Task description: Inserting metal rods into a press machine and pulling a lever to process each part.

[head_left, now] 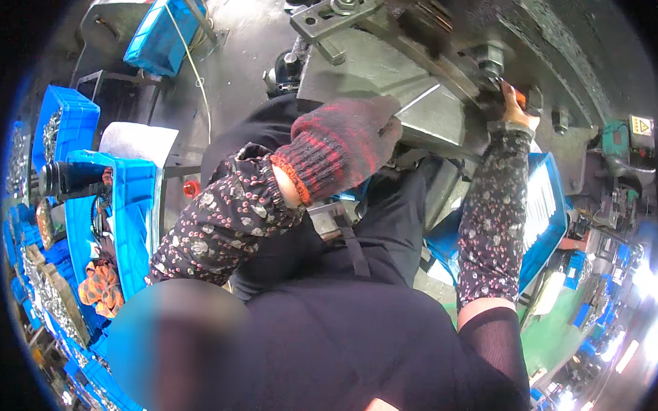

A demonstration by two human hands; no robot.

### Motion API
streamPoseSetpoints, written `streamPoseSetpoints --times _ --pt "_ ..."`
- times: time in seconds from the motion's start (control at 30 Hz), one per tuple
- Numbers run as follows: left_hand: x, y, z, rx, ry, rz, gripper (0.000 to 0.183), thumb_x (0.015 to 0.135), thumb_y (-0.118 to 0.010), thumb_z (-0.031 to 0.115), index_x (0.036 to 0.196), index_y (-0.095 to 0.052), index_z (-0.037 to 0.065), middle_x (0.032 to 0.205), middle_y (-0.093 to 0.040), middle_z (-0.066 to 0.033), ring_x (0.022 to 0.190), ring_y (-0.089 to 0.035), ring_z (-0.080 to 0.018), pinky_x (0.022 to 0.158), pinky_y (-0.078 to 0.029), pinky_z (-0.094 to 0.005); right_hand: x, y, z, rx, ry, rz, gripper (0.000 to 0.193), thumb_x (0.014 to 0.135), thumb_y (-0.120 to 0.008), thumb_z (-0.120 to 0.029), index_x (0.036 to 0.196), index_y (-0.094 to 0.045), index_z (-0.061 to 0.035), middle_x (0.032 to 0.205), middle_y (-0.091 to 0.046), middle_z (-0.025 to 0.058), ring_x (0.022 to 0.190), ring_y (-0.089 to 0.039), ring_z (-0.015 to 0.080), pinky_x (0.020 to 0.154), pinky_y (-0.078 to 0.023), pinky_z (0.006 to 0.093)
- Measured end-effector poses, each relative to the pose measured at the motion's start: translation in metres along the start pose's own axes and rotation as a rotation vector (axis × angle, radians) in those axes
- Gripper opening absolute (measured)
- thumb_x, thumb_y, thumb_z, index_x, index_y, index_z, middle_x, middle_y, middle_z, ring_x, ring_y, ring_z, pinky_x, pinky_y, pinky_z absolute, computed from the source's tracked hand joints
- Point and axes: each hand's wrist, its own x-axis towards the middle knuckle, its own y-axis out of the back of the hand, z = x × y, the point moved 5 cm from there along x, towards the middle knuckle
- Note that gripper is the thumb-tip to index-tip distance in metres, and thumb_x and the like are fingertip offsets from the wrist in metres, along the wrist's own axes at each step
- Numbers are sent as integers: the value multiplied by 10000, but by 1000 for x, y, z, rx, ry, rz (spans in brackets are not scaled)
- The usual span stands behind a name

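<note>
My left hand, in a dark red knit glove, is closed around a thin pale metal rod that points up and right at the grey machine block. My right hand is bare and reaches up into the dark press machine. Its fingertips rest by a small orange piece next to a bolt. Whether the fingers grip that piece is unclear. Both forearms wear dark flowered sleeve covers.
Blue crates with metal parts line the left side, with an orange cloth and a black cylinder among them. Another blue crate with white paper sits under my right arm. A slotted clamp tops the machine.
</note>
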Motion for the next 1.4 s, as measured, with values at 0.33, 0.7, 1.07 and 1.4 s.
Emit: streamPoseSetpoints --times 0.33,0.7,1.07,1.4 --pt "0 -10 8 39 -2 -41 221 904 -518 258 972 -557 52 740 -642 -154 743 -640 -362 618 -491 -454 48 -8 55 -152 -88 -160 330 730 -822 -282 883 -676 -29 747 -662 43 568 -573 127 533 -451 289" --pt "-4 -10 12 67 107 -121 264 917 -521 269 1105 -591 97 821 -650 -185 793 -636 -386 663 -511 -455 9 0 15 -171 117 39 338 719 -816 -290 824 -693 7 763 -694 78 648 -629 162 661 -508 308" --pt "10 -11 -3 123 168 -192 265 906 -520 324 1035 -606 109 896 -656 -190 875 -627 -389 742 -488 -468 -70 190 60 233 -237 61 183 780 -790 -140 768 -622 -67 659 -592 -8 587 -528 77 566 -425 225" --pt "10 -26 5 -26 55 -218 336 918 -514 292 1159 -601 73 954 -657 -209 921 -633 -377 813 -489 -409 -254 367 113 -1180 -1039 29 518 671 -793 -433 945 -724 3 914 -707 193 886 -694 285 825 -529 409"
